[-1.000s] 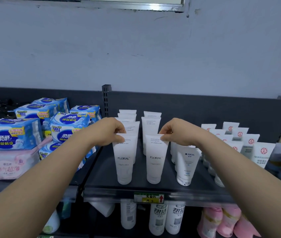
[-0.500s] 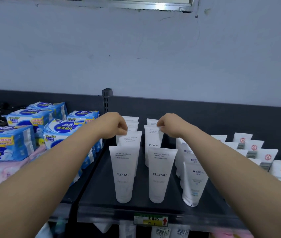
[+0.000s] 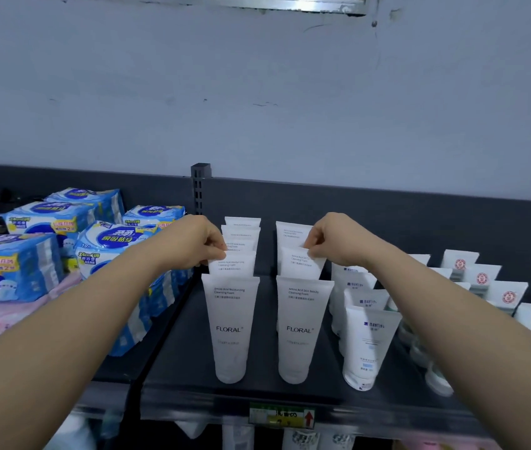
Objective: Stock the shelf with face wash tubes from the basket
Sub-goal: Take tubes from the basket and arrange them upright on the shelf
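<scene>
Two rows of white FLORAL face wash tubes stand cap-down on the dark shelf (image 3: 179,362). The front left tube (image 3: 230,329) and the front right tube (image 3: 301,329) stand free near the shelf's front edge. My left hand (image 3: 192,245) pinches the top edge of the second tube in the left row (image 3: 233,266). My right hand (image 3: 332,241) pinches the top edge of the second tube in the right row (image 3: 299,266). More tubes stand behind them toward the back panel. The basket is out of view.
Blue sanitary pad packs (image 3: 108,245) are stacked on the left shelf section. White MANTING tubes (image 3: 369,345) stand right of the FLORAL rows, and white boxes with red seals (image 3: 510,297) fill the far right. A price tag (image 3: 282,415) sits on the shelf's front lip.
Both hands moved back from the front tubes to the second tubes in each row. The camera has come closer and tilted, so the shelf looks larger and lower.
</scene>
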Demonstrator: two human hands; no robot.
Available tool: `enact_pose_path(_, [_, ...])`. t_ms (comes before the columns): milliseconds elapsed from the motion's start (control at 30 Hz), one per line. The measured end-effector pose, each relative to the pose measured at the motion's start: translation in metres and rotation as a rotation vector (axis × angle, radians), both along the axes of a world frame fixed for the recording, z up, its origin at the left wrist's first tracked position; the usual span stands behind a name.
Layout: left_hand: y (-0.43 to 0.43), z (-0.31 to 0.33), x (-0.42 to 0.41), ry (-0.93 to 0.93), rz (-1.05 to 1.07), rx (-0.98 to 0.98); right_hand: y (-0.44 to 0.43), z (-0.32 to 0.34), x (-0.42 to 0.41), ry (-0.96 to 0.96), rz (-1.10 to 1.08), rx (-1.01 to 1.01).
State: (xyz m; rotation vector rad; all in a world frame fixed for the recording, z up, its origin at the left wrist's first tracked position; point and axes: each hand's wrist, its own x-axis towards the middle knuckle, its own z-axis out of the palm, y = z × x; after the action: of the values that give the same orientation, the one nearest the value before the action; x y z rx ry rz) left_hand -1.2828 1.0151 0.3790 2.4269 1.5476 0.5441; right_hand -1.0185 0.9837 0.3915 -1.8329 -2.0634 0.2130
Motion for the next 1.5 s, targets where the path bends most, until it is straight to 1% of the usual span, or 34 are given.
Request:
enact_pose_path(200, [-0.002, 0.001, 0.000, -0.007, 0.005, -0.032, -0.014, 0.002, 0.005, 0.011, 0.023, -0.048])
enact_pose_path(500, [0.001, 0.001, 0.000, -0.007, -0.007, -0.050, -0.016, -0.003, 0.003, 0.027, 0.056, -0.027])
enact_pose_path(667, [0.001, 0.003, -0.001, -0.002, -0.005, -0.060, -0.015, -0.004, -0.003, 0.005, 0.072, -0.011])
enact_pose_path(800, [0.002, 0.004, -0.003, -0.002, -0.003, -0.075, -0.016, -0.002, -0.005, 0.003, 0.078, -0.032])
enact_pose_path(933, [0.004, 0.009, -0.004, 0.016, -0.019, -0.089, -0.015, 0.005, -0.002, 0.039, 0.076, -0.097])
enact_pose_path(1033, [0.012, 0.017, -0.005, 0.007, 0.018, -0.032, -0.008, 0.011, 0.002, 0.094, 0.037, -0.033])
enact_pose_path(1133, [0.025, 0.022, -0.002, 0.088, 0.035, 0.091, 0.008, 0.015, 0.005, 0.018, -0.012, 0.066])
enact_pose_path(1200, [0.034, 0.024, 0.001, 0.141, 0.038, 0.110, 0.024, 0.015, 0.007, -0.048, -0.033, 0.082])
enact_pose_path(1300, [0.049, 0.027, 0.007, 0.162, 0.029, 0.094, 0.051, 0.009, 0.009, -0.144, -0.063, 0.024])
enact_pose_path(1400, [0.063, 0.027, 0.012, 0.171, 0.010, 0.039, 0.074, 0.001, 0.010, -0.217, -0.081, -0.052])
enact_pose_path(1500, [0.072, 0.026, 0.015, 0.172, 0.005, 0.027, 0.088, -0.004, 0.010, -0.197, -0.086, -0.078])
